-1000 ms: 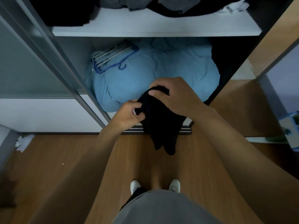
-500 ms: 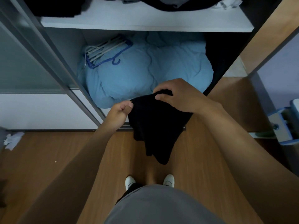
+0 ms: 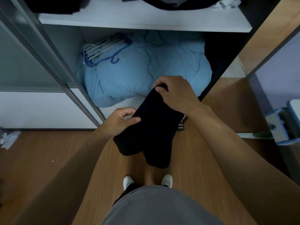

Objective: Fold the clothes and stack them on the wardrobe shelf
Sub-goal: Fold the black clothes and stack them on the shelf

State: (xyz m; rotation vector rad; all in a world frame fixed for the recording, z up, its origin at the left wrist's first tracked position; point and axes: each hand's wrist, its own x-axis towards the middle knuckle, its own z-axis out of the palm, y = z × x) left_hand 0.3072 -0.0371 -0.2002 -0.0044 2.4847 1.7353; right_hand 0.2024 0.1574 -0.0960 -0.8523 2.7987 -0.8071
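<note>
Since half a second ago the left hand [image 3: 121,123] has dropped lower and closer to the body. The black garment [image 3: 151,132] is now drawn out on a slant between the two hands rather than held level.

- Right hand [image 3: 177,93]: higher and further forward, thumb and fingers pinching the garment's upper end.
- Left hand: thumb laid over the garment's left edge, fingers curled behind it, gripping.
- Garment: held in the air in front of the open wardrobe, over the wooden floor [image 3: 48,159]. Its two lower ends hang loose above the white shoes [image 3: 128,181].

Surroundings:
- White shelf [image 3: 146,20] sits above and beyond the hands. Dark clothes [image 3: 53,5] are heaped at its left end, and more dark cloth runs across the middle and right. A white cloth [image 3: 227,4] lies at the far right. Only the shelf's front strip shows bare.
- Below the shelf, pale blue bedding [image 3: 146,70] fills the lower compartment. A bundle of hangers [image 3: 105,49] rests on its upper left.
- Grey sliding-door frame [image 3: 53,62] slants across the left side of the opening.
- Crumpled white scraps [image 3: 9,138] lie on the floor at far left.
- A blue-and-white object [image 3: 282,125] stands at the right edge; I cannot tell what it is.
</note>
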